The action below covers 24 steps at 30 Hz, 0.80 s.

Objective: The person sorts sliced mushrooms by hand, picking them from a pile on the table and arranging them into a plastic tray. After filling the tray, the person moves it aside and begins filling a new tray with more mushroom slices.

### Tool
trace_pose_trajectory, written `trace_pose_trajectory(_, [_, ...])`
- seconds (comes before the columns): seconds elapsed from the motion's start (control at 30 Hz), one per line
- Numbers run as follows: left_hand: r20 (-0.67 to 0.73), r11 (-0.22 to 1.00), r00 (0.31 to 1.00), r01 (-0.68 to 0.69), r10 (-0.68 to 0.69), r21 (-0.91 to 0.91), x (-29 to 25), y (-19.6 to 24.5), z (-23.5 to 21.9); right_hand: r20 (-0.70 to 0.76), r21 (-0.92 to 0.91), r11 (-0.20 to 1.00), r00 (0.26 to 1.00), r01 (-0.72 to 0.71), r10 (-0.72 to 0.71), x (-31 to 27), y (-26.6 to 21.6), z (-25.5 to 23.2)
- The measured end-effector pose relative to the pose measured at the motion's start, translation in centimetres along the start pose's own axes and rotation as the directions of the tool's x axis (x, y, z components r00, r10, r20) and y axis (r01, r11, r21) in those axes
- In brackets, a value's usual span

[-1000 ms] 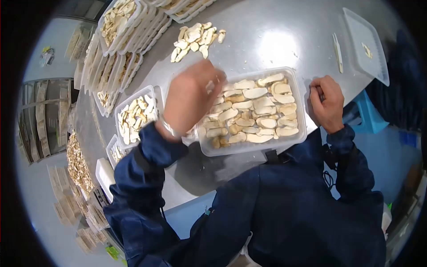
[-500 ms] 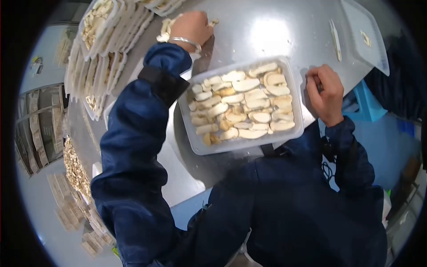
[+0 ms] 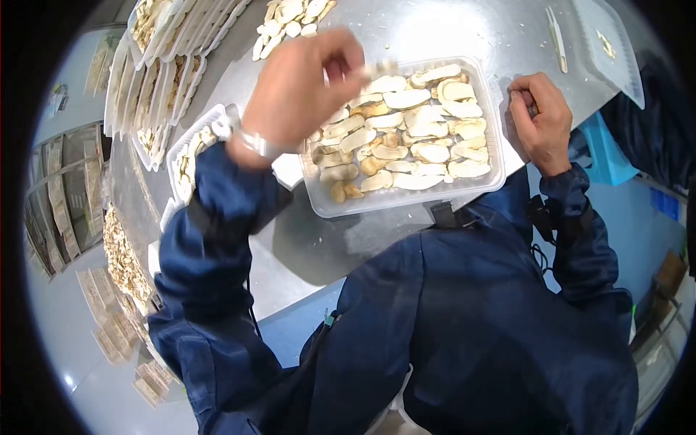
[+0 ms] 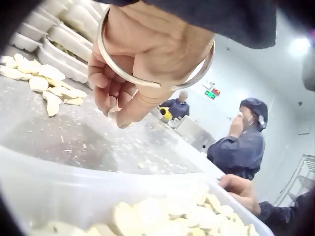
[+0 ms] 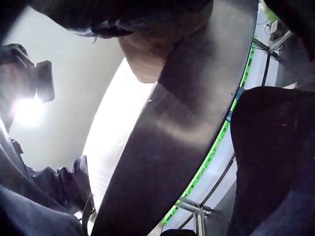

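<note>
A clear plastic tray (image 3: 406, 207) holds rows of pale mushroom slices (image 3: 417, 148) in front of the person. Over the tray's far left corner, my left hand (image 3: 296, 90) pinches a small mushroom slice (image 3: 379, 69), blurred in the head view. In the left wrist view only a pale bit of that slice (image 4: 114, 112) shows between thumb and fingertips. My right hand (image 3: 542, 122) rests on the table just right of the tray, fingers loosely curled, with nothing seen in it. A loose pile of mushroom slices (image 3: 290, 20) lies beyond the left hand.
Stacked trays of slices (image 3: 163, 80) stand at the far left. Another filled tray (image 3: 176, 170) is partly behind the left forearm. At the right lie white tweezers (image 3: 557, 40) and a tray with a few bits (image 3: 629, 54). Two people (image 4: 241, 142) appear beyond the table.
My left hand went from above the tray out to the loose pile, then came back toward the tray with a slice. The right hand stays beside the tray. The head view has shifted.
</note>
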<state>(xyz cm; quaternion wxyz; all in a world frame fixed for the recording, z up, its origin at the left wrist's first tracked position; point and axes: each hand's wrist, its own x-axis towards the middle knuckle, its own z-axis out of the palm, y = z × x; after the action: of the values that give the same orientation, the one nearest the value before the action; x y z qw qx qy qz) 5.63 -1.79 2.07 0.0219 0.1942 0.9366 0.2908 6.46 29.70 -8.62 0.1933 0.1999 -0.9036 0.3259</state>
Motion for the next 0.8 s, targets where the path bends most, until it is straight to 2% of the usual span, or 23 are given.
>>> trace_pose_trajectory(0.03, [-0.005,0.993,0.997,-0.077,0.077,-0.087,-2.2,0.4,0.4,0.004,0.004,1.0,1.0,-0.017,0.017,0.0,0.0,0.0])
trace_pose_trajectory(0.07, [0.028,0.98,1.0,0.01,-0.004,-0.196,-4.3,2.1,0.8,0.01,0.007,0.999,0.999,-0.033,0.033,0.0,0.0,0.0])
trace_pose_trajectory(0.1, [0.034,0.973,0.999,0.032,-0.025,-0.227,-6.0,2.9,1.7,0.02,0.01,0.999,0.999,-0.048,0.048,-0.1,0.0,0.0])
trace_pose_trajectory(0.13, [0.056,0.967,0.996,0.076,-0.064,-0.243,-7.3,3.7,2.5,0.016,0.009,0.999,0.999,-0.04,0.04,-0.1,0.0,0.0])
trace_pose_trajectory(0.2, [0.068,0.994,0.998,0.019,-0.011,-0.111,-8.7,3.8,3.6,0.009,0.003,1.0,1.0,-0.028,0.028,-0.1,0.1,0.1])
trace_pose_trajectory(0.37, [0.028,0.997,0.997,-0.067,0.066,0.023,-9.3,4.2,4.8,0.0,0.003,1.0,1.0,-0.027,0.027,0.0,0.1,0.1])
trace_pose_trajectory(0.5, [0.074,0.993,0.995,-0.077,0.071,0.085,-9.3,4.0,5.1,0.005,0.017,0.999,0.999,-0.041,0.041,0.0,0.0,0.1])
trace_pose_trajectory(0.6, [0.183,0.991,0.981,-0.034,0.058,-0.132,-9.6,4.0,3.6,-0.008,0.009,1.0,1.0,-0.027,0.027,0.0,0.0,0.1])
trace_pose_trajectory(0.7, [0.092,0.98,0.993,0.087,-0.071,-0.178,-9.6,2.7,3.2,-0.012,0.032,0.999,0.999,-0.042,0.043,0.0,0.0,0.2])
trace_pose_trajectory(0.8, [0.144,0.978,0.985,0.116,-0.091,-0.176,-9.1,2.6,3.7,-0.001,0.054,0.998,0.999,-0.039,0.039,0.0,0.1,0.2])
